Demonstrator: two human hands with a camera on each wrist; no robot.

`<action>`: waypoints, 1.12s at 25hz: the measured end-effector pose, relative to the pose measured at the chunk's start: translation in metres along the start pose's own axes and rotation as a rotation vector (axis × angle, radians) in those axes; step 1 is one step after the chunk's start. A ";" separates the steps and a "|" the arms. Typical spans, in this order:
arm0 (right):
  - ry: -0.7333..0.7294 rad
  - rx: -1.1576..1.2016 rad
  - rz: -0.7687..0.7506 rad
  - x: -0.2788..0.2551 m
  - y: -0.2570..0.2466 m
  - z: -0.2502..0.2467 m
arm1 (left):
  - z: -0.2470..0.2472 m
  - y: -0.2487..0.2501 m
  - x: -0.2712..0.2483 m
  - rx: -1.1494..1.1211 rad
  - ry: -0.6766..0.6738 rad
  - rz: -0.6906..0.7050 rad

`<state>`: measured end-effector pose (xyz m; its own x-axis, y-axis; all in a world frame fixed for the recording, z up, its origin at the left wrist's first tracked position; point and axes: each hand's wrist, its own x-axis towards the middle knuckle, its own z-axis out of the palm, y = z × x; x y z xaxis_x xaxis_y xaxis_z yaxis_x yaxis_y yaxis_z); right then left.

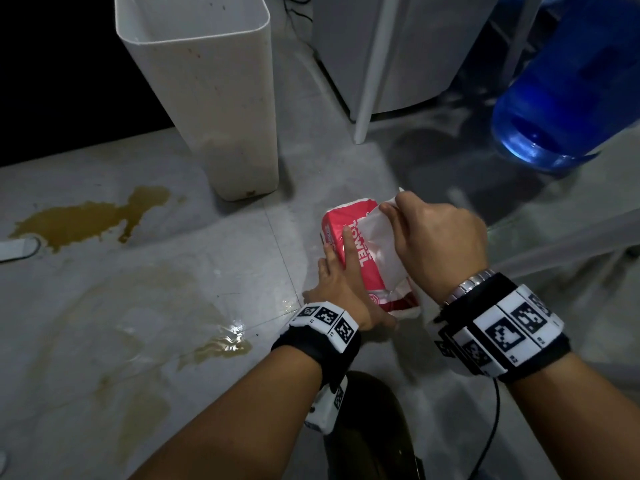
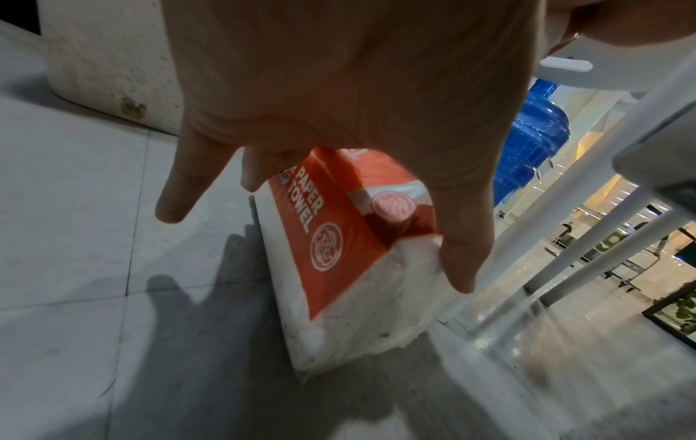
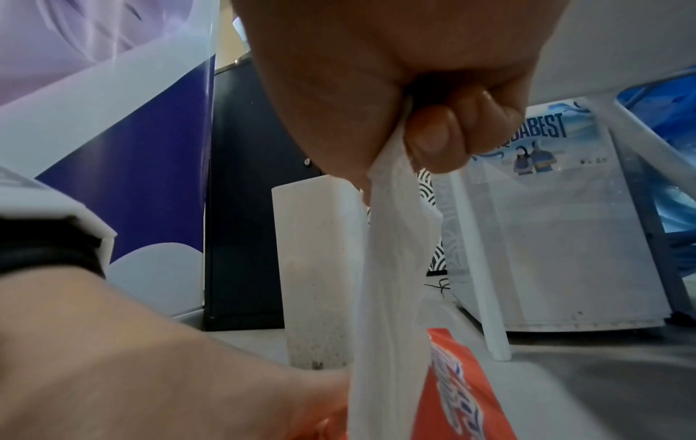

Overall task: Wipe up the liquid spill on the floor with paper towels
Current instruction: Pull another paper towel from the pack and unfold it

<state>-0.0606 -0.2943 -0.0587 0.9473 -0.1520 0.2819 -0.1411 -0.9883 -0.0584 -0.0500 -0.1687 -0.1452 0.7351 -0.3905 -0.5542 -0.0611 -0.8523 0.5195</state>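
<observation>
The right hand (image 1: 438,237) pinches 1 white paper towel (image 1: 382,251) rising from the red pack (image 1: 360,258), which the flat, straight-fingered left hand (image 1: 337,289) pins to the floor (image 1: 242,258), while the brown spill (image 1: 86,220) lies well off to the left, nearer the left hand.

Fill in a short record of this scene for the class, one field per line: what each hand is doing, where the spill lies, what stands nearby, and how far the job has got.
Left hand: presses flat on the red paper towel pack, steadying it on the floor
Right hand: pinches a white paper towel sheet, drawn up from the pack
Spill: brown puddles on the grey floor, left of the pack
Nearby: white bin behind the pack; blue water jug at right
Progress: no wiping yet; sheet not fully out
</observation>
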 end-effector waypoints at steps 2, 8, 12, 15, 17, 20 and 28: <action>0.004 0.009 0.004 -0.001 -0.002 -0.009 | 0.000 0.000 0.000 0.005 0.003 0.005; 0.086 0.014 -0.014 0.007 -0.008 -0.043 | -0.002 -0.004 0.006 -0.005 -0.052 -0.035; 0.119 0.074 -0.014 0.007 -0.015 -0.068 | 0.001 -0.010 0.006 -0.028 -0.041 -0.020; 0.157 0.143 0.012 0.015 -0.021 -0.101 | -0.001 -0.006 0.004 -0.012 -0.018 -0.014; 0.184 0.267 0.010 0.021 -0.021 -0.117 | -0.001 -0.008 0.008 -0.043 -0.039 0.026; 0.154 0.641 0.036 0.026 -0.016 -0.117 | -0.009 -0.038 0.001 -0.539 -0.018 0.080; -0.133 1.365 0.530 0.010 -0.046 -0.026 | -0.125 -0.067 -0.092 -1.676 -0.059 0.072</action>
<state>-0.0518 -0.2506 -0.0278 0.9020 -0.4067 -0.1449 -0.1701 -0.0264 -0.9851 -0.0289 -0.0319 -0.0476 0.7364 -0.4540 -0.5015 0.6747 0.4387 0.5936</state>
